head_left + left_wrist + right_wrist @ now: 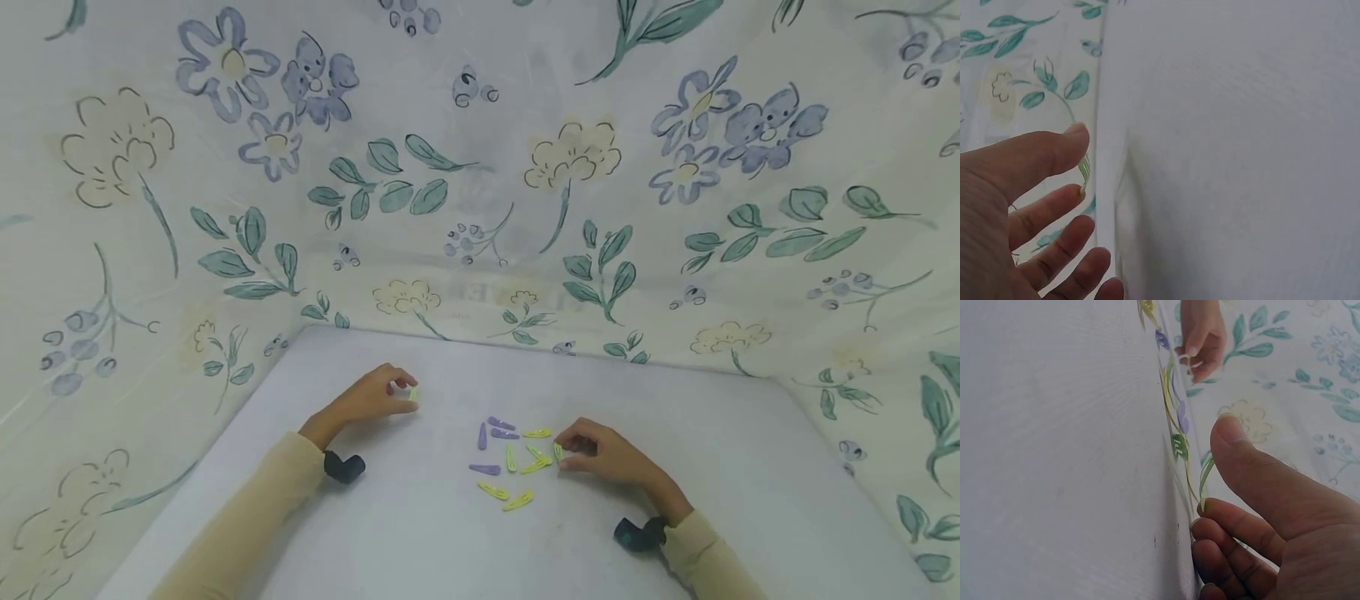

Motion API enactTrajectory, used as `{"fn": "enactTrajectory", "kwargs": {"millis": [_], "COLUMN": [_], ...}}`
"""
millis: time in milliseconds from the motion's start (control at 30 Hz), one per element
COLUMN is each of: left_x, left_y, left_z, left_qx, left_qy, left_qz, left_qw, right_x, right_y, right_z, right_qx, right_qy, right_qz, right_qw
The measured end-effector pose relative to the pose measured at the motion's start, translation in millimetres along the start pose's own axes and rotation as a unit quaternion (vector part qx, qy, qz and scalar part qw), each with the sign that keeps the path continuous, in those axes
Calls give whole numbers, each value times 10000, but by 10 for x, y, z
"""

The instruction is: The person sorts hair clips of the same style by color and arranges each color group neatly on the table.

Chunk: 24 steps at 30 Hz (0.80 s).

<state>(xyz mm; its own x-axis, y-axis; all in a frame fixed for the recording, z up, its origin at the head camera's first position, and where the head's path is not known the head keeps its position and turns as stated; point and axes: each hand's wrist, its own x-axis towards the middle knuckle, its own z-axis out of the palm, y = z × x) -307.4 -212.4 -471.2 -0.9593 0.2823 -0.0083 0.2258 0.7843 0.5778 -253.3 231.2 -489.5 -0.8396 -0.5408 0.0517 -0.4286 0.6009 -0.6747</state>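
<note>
On the left of the white table my left hand point(378, 395) pinches a pale yellow-green snap hair clip point(413, 395) between thumb and index finger; the left wrist view shows that clip point(1084, 172) edge-on. My right hand point(603, 454) holds a light green snap hair clip point(558, 452) upright by its ends, at the right side of a loose group of clips. The same clip point(1207, 478) spans thumb and index finger in the right wrist view. Several purple clips point(484, 470) and yellow clips point(492, 491) lie in the group, with a light green clip point(512, 457) in its middle.
A white table point(420, 533) lies under both hands. Cloth with flowers and leaves point(480, 192) hangs behind it and along both sides. Dark wrist-worn devices point(344, 467) sit on both wrists, by the beige sleeves point(247, 517).
</note>
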Motion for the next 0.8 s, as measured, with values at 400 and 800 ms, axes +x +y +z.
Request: {"fn": "enactTrajectory", "kwargs": {"millis": [400, 800], "left_x": [-47, -95], "left_y": [-215, -209], "left_z": [98, 93], "left_qx": [-185, -199], "left_qy": [76, 200], "left_qz": [-157, 18], "left_qw": [9997, 9996], "right_x": [-24, 38], "right_y": [-8, -95], "right_z": [-2, -63], "right_qx": [-22, -141], "right_qy": [19, 267], "right_qz": [207, 311], "right_qw": [9998, 9991]}}
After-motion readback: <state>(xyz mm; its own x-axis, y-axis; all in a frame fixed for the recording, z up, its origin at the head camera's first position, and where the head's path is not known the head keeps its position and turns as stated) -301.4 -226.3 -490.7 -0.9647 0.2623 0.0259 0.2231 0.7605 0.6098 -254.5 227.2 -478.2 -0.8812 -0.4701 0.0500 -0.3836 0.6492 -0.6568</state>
